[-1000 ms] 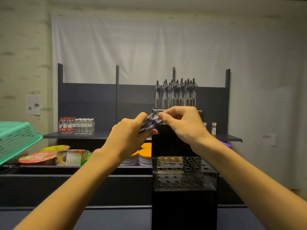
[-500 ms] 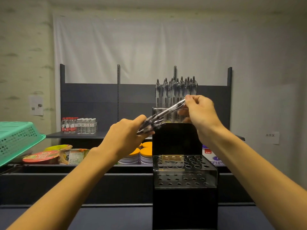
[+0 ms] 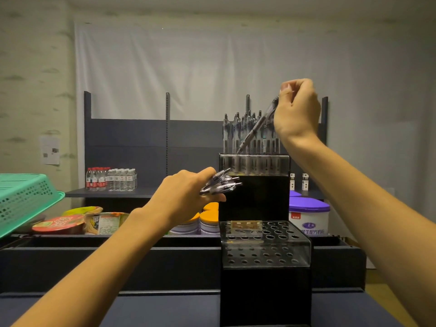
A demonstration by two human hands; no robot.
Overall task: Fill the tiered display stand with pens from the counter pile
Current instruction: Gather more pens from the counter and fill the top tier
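**One pen angled over the top tier**

Right of centre in the frame, the right hand (image 3: 296,112) pinches a single pen (image 3: 256,128) by its upper end, tip slanting down-left toward the top tier (image 3: 254,164) of the display stand (image 3: 264,253). Lower, at centre, the left hand (image 3: 186,197) curls round a spare bundle of pens (image 3: 220,184). Best now, I'd say: stand the pen upright, find a free hole, then lower gently. The bottom tier's holes sit unfilled.

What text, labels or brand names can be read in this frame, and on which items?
White tub with purple lid: "学生配方奶粉", the last characters unsure; red tag unreadable.
Red bowl lid: lettering blurred.
Water bottles: labels too small.
Wall paper: print too small.
Small white boxes: markings too small.
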